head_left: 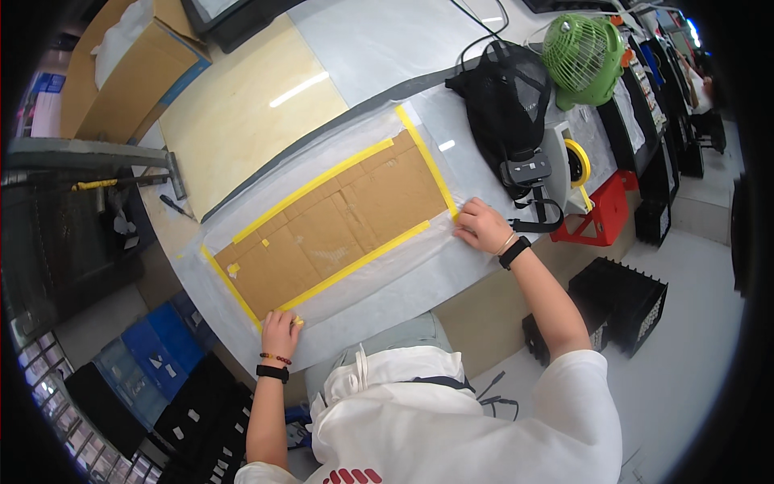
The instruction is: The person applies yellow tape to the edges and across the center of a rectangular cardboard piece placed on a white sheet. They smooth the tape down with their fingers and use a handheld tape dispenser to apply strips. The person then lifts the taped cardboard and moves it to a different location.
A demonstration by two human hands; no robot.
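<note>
A flat brown cardboard sheet (322,230) lies on white sheeting on the table, with yellow tape (355,270) along its four sides. At the sheet's near left corner, my left hand (280,335) is closed, its fingertips by the end of the left tape strip. A small crumpled bit of yellow tape (298,321) shows at its thumb. My right hand (484,226) sits at the near end of the right-hand yellow strip (427,157), with its fingers bent together on the tape end. Dark bands circle both wrists.
To the right are a black mesh bag (504,105), a green fan (582,60), a tape dispenser (567,161) with a yellow roll, and a red stool (601,211). A cardboard box (133,68) stands far left; a black crate (621,302) is on the floor.
</note>
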